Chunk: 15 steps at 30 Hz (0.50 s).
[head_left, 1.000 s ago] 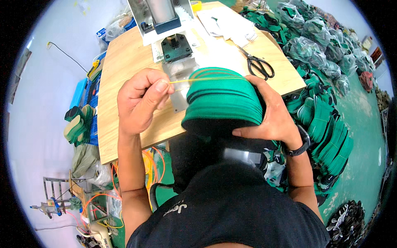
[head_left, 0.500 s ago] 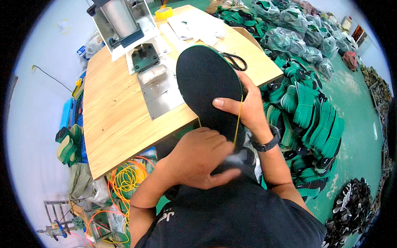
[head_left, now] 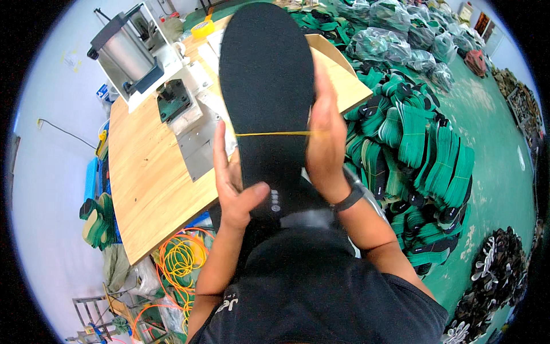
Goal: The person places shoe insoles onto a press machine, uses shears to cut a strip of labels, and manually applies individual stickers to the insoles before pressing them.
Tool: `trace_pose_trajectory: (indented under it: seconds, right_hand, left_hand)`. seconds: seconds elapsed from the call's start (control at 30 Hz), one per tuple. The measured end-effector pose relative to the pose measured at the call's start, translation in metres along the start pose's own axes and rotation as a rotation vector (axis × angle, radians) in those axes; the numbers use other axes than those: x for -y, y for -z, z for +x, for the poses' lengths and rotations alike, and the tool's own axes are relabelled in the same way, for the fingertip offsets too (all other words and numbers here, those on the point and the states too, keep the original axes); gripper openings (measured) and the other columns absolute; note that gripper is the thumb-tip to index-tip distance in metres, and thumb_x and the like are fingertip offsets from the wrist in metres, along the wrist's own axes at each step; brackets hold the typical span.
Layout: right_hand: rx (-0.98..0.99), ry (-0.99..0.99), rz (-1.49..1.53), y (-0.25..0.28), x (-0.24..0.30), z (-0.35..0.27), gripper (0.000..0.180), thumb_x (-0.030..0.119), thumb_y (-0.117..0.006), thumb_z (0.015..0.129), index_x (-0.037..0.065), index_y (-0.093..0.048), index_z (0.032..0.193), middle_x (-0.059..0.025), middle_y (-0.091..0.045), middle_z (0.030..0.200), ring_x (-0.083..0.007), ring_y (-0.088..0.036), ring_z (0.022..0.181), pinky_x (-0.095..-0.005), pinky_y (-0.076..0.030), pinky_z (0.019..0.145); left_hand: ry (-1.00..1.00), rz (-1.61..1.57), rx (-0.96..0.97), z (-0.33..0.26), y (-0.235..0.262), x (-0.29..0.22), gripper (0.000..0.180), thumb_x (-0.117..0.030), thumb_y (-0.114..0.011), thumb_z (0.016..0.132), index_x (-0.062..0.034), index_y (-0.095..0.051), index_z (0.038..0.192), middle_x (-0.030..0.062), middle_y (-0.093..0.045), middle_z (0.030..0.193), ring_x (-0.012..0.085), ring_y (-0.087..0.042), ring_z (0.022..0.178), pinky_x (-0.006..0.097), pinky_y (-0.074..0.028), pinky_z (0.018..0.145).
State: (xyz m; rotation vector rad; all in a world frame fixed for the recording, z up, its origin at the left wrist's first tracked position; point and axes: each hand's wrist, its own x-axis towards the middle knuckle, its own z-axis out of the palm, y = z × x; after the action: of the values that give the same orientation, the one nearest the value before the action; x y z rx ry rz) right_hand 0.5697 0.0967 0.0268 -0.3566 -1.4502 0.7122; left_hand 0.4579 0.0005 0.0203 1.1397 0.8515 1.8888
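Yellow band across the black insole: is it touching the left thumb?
Apart. The head view shows the yellow band higher in the picture than the left thumb, with the black insole visible between them.

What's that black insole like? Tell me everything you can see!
The black insole is long, rounded at its far end and narrower nearer the person. Its face looks flat, matte and cloth-like. A thin yellow band runs across it, and small pale marks show lower down. It is between two hands: the left hand, thumb over its lower left part, and the blurred right hand along its right edge. Its underside is hidden.
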Motion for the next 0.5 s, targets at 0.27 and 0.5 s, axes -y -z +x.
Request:
trace_pose_trajectory:
  seconds: [0.27,0.5]
  right_hand:
    - [0.010,-0.245,0.189,0.061,0.009,-0.061,0.067,0.048,-0.048,0.090,0.000,-0.035,0.135,-0.0156,-0.041,0.136,-0.0261,-0.040,0.124,-0.0404,-0.033,0.103]
    - [-0.312,-0.172,0.962,0.139,0.053,-0.056,0.081,0.060,-0.041,0.083,-0.002,-0.037,0.136,-0.0252,-0.043,0.134,-0.0402,-0.044,0.120,-0.0568,-0.035,0.101]
  left_hand:
    - [-0.158,0.665,0.568,0.062,-0.021,-0.015,0.106,-0.017,-0.080,0.060,0.0028,-0.019,0.145,0.0204,-0.027,0.148,0.0279,-0.027,0.137,0.037,-0.020,0.113]
    - [-0.327,0.661,0.789,0.029,-0.028,-0.005,0.076,-0.036,-0.072,0.076,-0.0052,-0.039,0.137,0.0194,-0.041,0.138,0.0343,-0.042,0.125,0.042,-0.033,0.104]
